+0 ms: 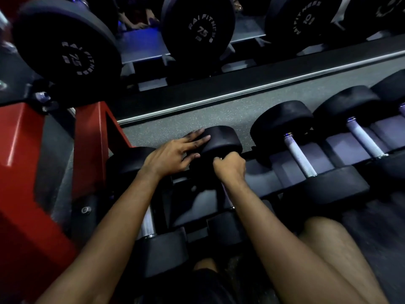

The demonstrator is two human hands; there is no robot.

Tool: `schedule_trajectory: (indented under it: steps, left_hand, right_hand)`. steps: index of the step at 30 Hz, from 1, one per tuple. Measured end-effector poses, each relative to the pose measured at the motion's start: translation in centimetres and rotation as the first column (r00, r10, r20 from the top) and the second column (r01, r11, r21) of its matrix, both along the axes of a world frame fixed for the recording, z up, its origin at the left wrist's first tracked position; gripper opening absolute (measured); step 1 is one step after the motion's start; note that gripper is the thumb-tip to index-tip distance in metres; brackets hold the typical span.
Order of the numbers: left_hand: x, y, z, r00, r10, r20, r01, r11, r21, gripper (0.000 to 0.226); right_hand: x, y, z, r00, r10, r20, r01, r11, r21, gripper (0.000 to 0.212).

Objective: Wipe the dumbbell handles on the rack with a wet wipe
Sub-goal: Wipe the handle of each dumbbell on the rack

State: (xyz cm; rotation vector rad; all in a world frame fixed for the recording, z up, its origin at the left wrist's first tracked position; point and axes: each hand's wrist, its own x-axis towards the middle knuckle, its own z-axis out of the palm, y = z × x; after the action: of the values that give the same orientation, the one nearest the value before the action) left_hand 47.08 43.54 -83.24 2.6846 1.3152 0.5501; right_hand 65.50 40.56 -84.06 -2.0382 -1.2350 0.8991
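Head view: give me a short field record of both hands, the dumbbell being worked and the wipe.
left hand: fingers straight, resting on the dumbbell's far head
right hand: curled round the dumbbell handle near that head
wipe: not visible; may be inside the fist
next handle, to the right: bare, no hand on it

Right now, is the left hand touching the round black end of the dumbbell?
Touching. The head view shows the left hand with straight fingers lying flat against the dumbbell's round black end, no gap between them.
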Motion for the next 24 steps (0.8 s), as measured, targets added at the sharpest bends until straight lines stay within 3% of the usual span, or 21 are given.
schedule_trajectory:
  steps: [6, 9, 13, 16, 21, 24]
  left_hand:
    - [0.0, 0.3, -0.2, 1.000, 0.001, -0.007, -0.001, 1.000, 0.008, 0.061]
    - [-0.1, 0.5, -0.5, 1.000, -0.024, -0.001, 0.024, 0.999, 0.028, 0.061]
    - [-0.2, 0.6, -0.6, 0.999, -0.032, 0.003, 0.032, 0.999, 0.040, 0.062]
    - [-0.2, 0.7, -0.5, 1.000, -0.030, -0.003, 0.030, 0.999, 0.036, 0.062]
    - [-0.1, 0.6, -0.4, 1.000, -0.015, -0.010, 0.015, 1.000, 0.010, 0.060]
    - [-0.2, 0.4, -0.1, 1.000, 0.010, -0.016, -0.009, 1.000, 0.011, 0.060]
  right_hand:
    - [1.3, 1.0, -0.8, 0.978, -0.018, -0.207, 0.005, 0.998, -0.064, 0.035]
    - [0.5, 0.1, -0.5, 0.993, 0.120, 0.003, -0.119, 0.991, -0.053, 0.043]
    - [-2.1, -1.7, -0.9, 0.918, 0.274, 0.287, -0.285, 0.958, -0.003, 0.063]
    - [-2.7, -1.8, -1.3, 0.884, 0.300, 0.358, -0.312, 0.950, -0.025, 0.077]
    - [-0.1, 0.4, -0.9, 0.978, 0.207, 0.021, -0.205, 0.977, -0.065, 0.044]
    - [1.9, 1.5, -1.5, 0.921, 0.071, -0.384, -0.111, 0.990, -0.083, 0.020]
